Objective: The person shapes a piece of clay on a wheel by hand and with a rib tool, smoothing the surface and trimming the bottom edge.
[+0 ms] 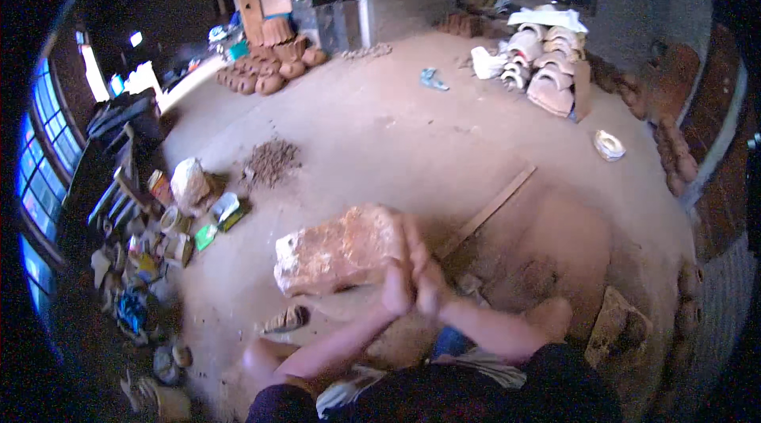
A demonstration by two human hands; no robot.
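A rough, reddish-brown rectangular block (341,252) with a whitish, worn left end lies in the middle, in front of me. My left hand (398,284) and my right hand (426,276) are close together at its right end, palms seemingly turned toward each other. Straight fingers of my right hand stretch forward along that end. Most of the left hand's fingers are hidden or blurred. Whether the hands touch the block, or have something between the palms, I cannot make out. A small dark-ended piece (287,320) rests on the floor nearer to me.
A wooden strip (487,213) lies on the floor to the right. Dark crumbled clumps (271,161) and a pale lump (190,185) sit ahead left, beside assorted clutter. Brown clay pots (261,70) and stacked curved moulds (547,66) stand farther back. A pale ring (609,145) lies far right.
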